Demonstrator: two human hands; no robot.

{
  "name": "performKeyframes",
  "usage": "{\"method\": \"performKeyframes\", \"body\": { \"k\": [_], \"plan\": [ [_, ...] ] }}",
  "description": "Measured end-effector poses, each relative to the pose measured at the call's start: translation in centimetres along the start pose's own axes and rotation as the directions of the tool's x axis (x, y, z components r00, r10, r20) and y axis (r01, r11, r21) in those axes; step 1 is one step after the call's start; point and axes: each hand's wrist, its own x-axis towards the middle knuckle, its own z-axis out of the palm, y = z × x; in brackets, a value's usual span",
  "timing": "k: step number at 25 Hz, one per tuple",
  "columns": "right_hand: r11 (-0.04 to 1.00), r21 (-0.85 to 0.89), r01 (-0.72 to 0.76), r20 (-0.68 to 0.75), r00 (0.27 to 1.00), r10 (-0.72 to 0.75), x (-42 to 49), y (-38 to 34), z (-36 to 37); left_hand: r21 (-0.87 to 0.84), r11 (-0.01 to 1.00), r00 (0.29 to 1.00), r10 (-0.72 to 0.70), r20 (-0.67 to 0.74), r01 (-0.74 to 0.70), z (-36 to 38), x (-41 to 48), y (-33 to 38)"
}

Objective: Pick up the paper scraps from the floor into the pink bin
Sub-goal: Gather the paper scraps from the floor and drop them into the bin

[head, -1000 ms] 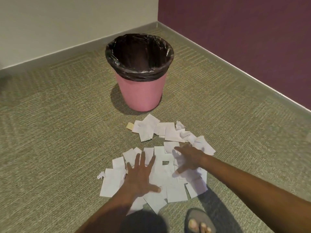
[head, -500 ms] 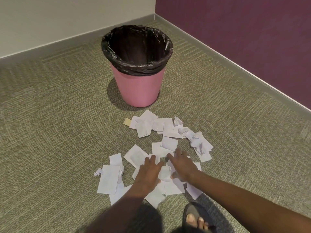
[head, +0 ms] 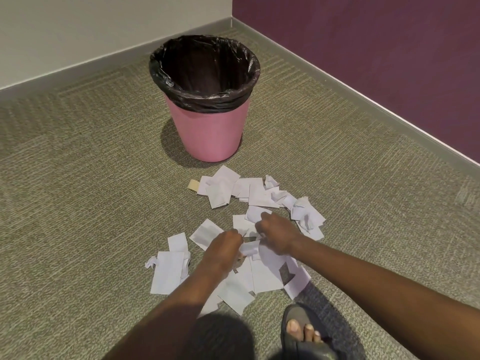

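Observation:
Several white paper scraps (head: 166, 271) lie scattered on the carpet in front of a pink bin (head: 207, 133) lined with a black bag; the bin looks empty. My left hand (head: 223, 249) and my right hand (head: 278, 235) are close together over the middle of the pile, fingers curled around scraps (head: 250, 249) bunched between them. More scraps (head: 255, 194) lie nearer the bin, with crumpled ones (head: 302, 209) to the right. A small tan scrap (head: 193, 184) sits at the pile's far left edge.
Green-grey carpet (head: 78, 203) covers the floor. A pale wall (head: 91, 29) and a purple wall (head: 376, 48) meet in a corner behind the bin. My sandalled foot (head: 304, 333) stands at the bottom, just below the pile.
Both hands went from lying flat and spread on the pile to drawn together with curled fingers, raking scraps toward the middle. Scraps under them have bunched up.

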Motion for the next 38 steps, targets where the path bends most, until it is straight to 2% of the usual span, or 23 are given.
{"method": "performKeyframes", "body": {
  "k": [4, 9, 11, 17, 22, 28, 31, 34, 36, 38],
  "plan": [
    [1.000, 0.016, 0.026, -0.118, 0.993, -0.024, -0.1, -0.1, -3.4, 0.080, 0.997, 0.997, 0.005, -0.080, 0.001, -4.3, -0.1, 0.3],
    [0.985, 0.166, 0.040, -0.273, 0.962, 0.007, 0.3, -0.1, -8.4, 0.093, 0.995, 0.979, 0.058, -0.194, -0.040, -10.3, -0.8, 0.6],
    [0.965, 0.253, 0.073, -0.338, 0.941, 0.017, 0.3, -0.1, -10.3, 0.113, 0.992, 0.960, 0.092, -0.264, -0.064, -12.6, -1.1, 0.7],
    [0.939, 0.318, 0.131, -0.513, 0.856, 0.055, 1.0, -0.8, -17.5, 0.169, 0.979, 0.907, 0.175, -0.382, -0.118, -20.3, -1.0, 1.2],
    [0.915, 0.371, 0.158, -0.624, 0.772, 0.120, 2.2, -0.7, -24.2, 0.134, 0.983, 0.812, 0.182, -0.554, -0.129, -27.6, -0.5, 1.9],
    [0.866, 0.454, 0.208, -0.743, 0.624, 0.239, 6.9, -0.5, -30.6, -0.019, 1.000, 0.663, -0.003, -0.749, -0.017, -35.8, 2.6, 0.9],
    [0.794, 0.559, 0.237, -0.753, 0.546, 0.367, 10.6, 0.0, -33.0, -0.107, 0.993, 0.586, -0.054, -0.808, -0.057, -38.4, 5.3, 1.7],
    [0.688, 0.698, 0.197, -0.659, 0.551, 0.511, 14.2, 1.1, -33.5, -0.200, 0.972, 0.530, -0.106, -0.841, -0.122, -39.6, 8.2, 3.2],
    [0.665, 0.731, 0.153, -0.611, 0.580, 0.539, 15.8, 1.5, -32.5, -0.211, 0.969, 0.551, -0.108, -0.827, -0.128, -39.2, 10.0, 3.8],
    [0.670, 0.730, 0.133, -0.595, 0.605, 0.529, 16.6, 1.7, -31.5, -0.206, 0.974, 0.615, -0.106, -0.781, -0.094, -38.1, 11.5, 3.9]
  ]
}}
